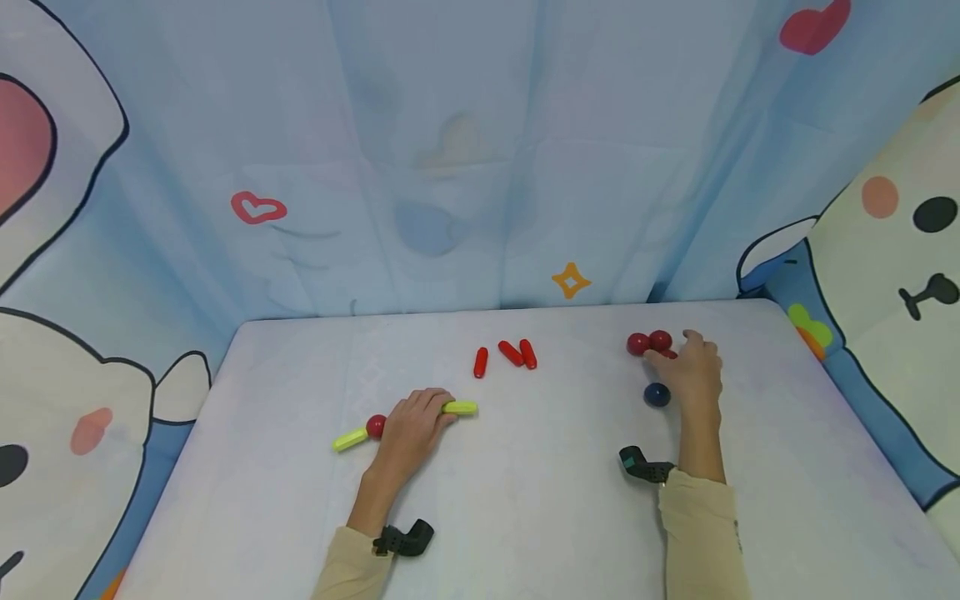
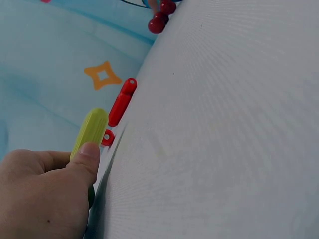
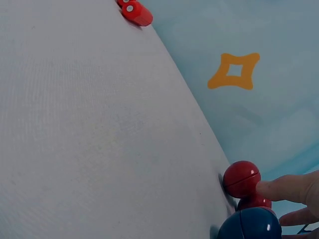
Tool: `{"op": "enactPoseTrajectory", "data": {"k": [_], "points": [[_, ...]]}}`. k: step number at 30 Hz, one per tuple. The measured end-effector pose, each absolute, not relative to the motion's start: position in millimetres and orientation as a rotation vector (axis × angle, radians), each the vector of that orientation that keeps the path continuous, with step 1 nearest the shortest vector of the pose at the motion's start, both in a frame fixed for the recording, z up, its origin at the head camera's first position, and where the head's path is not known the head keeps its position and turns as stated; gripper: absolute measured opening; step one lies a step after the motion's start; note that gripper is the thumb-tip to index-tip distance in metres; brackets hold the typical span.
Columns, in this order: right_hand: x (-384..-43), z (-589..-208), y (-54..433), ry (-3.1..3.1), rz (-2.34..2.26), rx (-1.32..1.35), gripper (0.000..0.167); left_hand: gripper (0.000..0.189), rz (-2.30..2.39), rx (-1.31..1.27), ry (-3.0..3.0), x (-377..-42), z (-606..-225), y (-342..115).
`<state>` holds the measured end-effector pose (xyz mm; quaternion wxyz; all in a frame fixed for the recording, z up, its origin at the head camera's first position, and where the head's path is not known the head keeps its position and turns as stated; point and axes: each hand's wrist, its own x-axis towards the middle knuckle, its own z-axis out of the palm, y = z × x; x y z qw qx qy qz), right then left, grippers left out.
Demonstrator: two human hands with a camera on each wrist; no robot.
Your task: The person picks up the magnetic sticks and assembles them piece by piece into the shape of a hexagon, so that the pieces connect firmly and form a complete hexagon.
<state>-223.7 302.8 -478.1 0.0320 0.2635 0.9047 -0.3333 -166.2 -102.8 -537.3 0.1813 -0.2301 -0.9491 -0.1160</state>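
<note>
My left hand (image 1: 412, 429) grips a yellow-green magnetic building stick (image 1: 461, 407), its thumb pressed along the side in the left wrist view. On the other side of that hand a red ball (image 1: 377, 427) sits against a second yellow-green stick (image 1: 349, 440); the middle of this row is hidden under the hand. At the right, my right hand (image 1: 693, 371) reaches over a group of red balls (image 1: 638, 344), with fingers spread. One straight finger touches a red ball (image 3: 242, 179) in the right wrist view. A dark blue ball (image 1: 657, 395) lies just in front of the group.
Three short red sticks (image 1: 511, 353) lie toward the back middle of the white table (image 1: 525, 500), two of them close together. A light blue printed curtain (image 1: 450, 233) hangs behind the table's back edge. Cartoon figures flank both sides.
</note>
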Motion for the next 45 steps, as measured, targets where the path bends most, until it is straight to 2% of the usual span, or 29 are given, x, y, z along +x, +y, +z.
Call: {"op": "enactPoseTrajectory", "data": {"k": [13, 21, 23, 28, 31, 36, 45], "points": [[-220, -484, 307, 2.775, -0.962, 0.765, 0.067, 0.031, -0.331, -0.658, -2.648, -165, -538, -103], [-213, -460, 303, 2.840, -1.023, 0.803, 0.061, 0.033, -0.350, -0.662, -2.683, -167, -538, -104], [-213, -452, 298, 2.973, -1.172, 0.706, 0.059, 0.033, -0.349, -0.659, -2.692, -167, -538, -103], [-217, -445, 277, 3.251, -1.637, 0.134, 0.048, 0.033, -0.349, -0.653, -2.680, -166, -538, -103], [-220, -448, 264, 3.247, -1.780, -0.105, 0.044, 0.032, -0.351, -0.646, -2.657, -166, -539, -103], [-222, -450, 246, 3.060, -1.984, -0.298, 0.045, 0.033, -0.334, -0.621, -2.643, -167, -541, -105], [-223, -451, 206, 2.696, -2.134, -0.404, 0.046, 0.035, -0.358, -0.588, -2.640, -168, -539, -105]]}}
